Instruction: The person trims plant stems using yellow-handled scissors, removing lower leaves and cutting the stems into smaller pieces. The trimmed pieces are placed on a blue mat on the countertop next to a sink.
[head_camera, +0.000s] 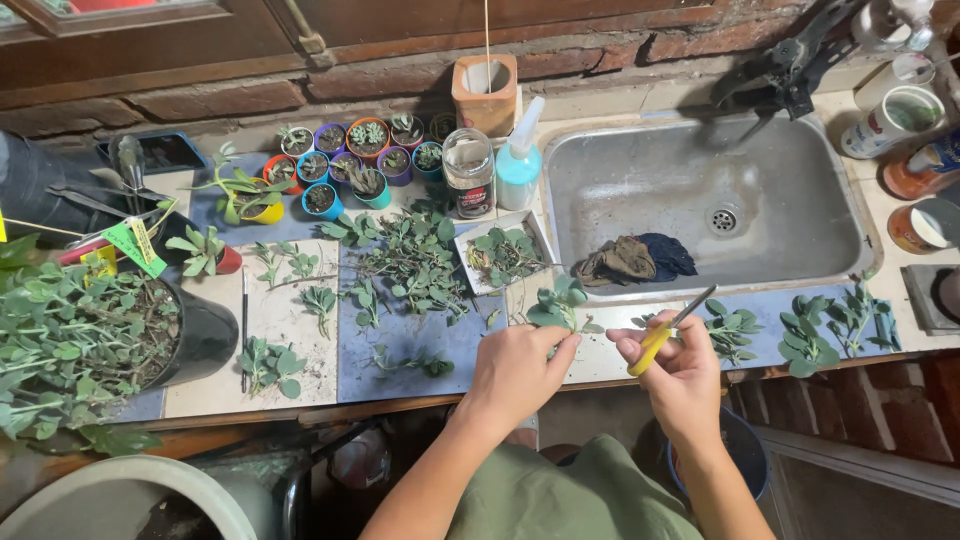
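Observation:
My left hand (517, 371) pinches the stem of a grey-green plant cutting (558, 304) and holds it upright over the counter's front edge. My right hand (676, 372) grips yellow-handled scissors (664, 329), blades pointing up and right, a short way right of the cutting. Both hands hover in front of a steel sink (600, 160). More leafy cuttings (410, 262) lie spread on the counter to the left, and others (806, 335) lie to the right.
Several small coloured pots (345, 165) with succulents stand at the back left. A white tray of cuttings (503, 252), a jar (468, 173) and a spray bottle (519, 155) sit beside the sink. Dark cloths (634, 257) lie in the sink. A big black potted plant (80, 340) stands left.

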